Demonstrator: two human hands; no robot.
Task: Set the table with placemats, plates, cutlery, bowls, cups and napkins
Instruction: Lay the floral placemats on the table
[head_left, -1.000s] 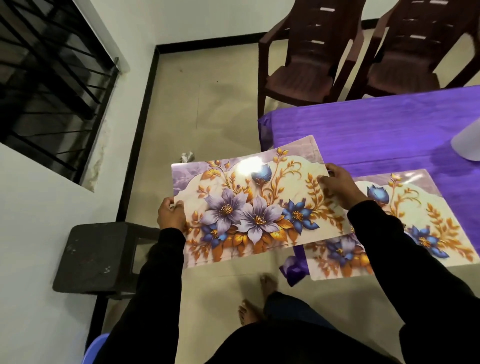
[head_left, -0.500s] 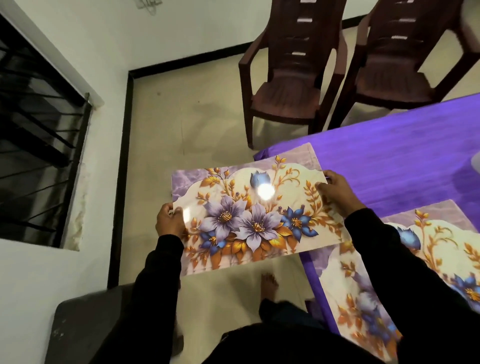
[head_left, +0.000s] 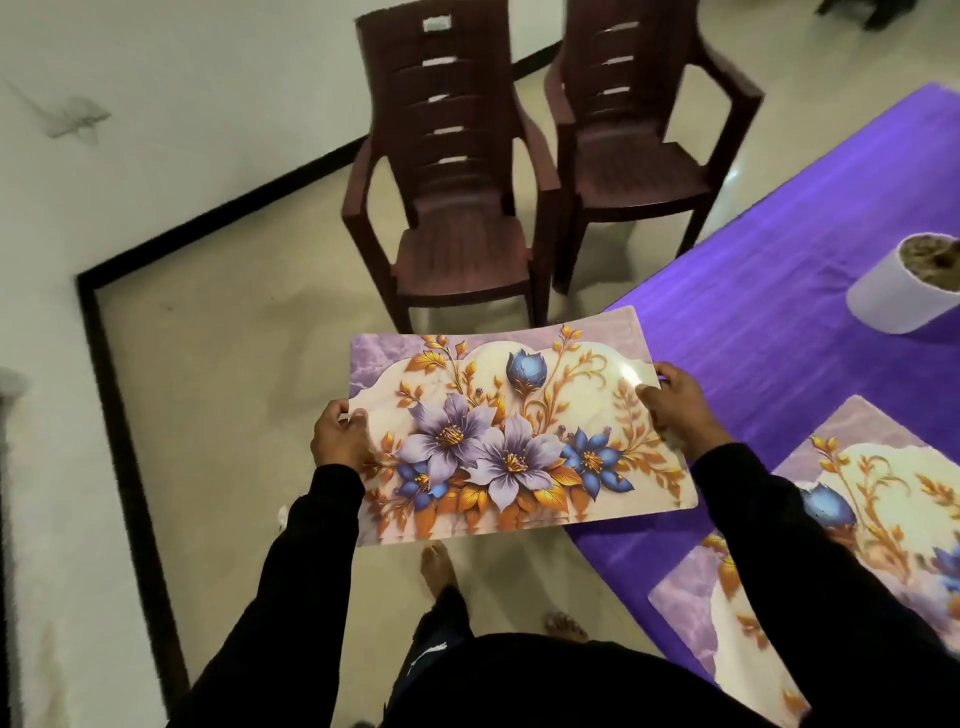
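Floral placemat (head_left: 519, 436) gripped at both ends by left hand (head_left: 340, 436) and right hand (head_left: 680, 410), seemingly clear of purple table (head_left: 779, 332), second placemat (head_left: 857, 499) laid at 4 o'clock

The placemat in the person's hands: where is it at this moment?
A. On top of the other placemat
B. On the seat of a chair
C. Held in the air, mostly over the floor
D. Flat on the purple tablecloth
C: the left hand and right hand grip the short ends of the held placemat, which hangs mostly above the floor, only its right end over the purple tablecloth.

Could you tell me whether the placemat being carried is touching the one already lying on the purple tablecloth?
Apart. The head view shows a strip of purple tablecloth between the held placemat and the laid placemat.
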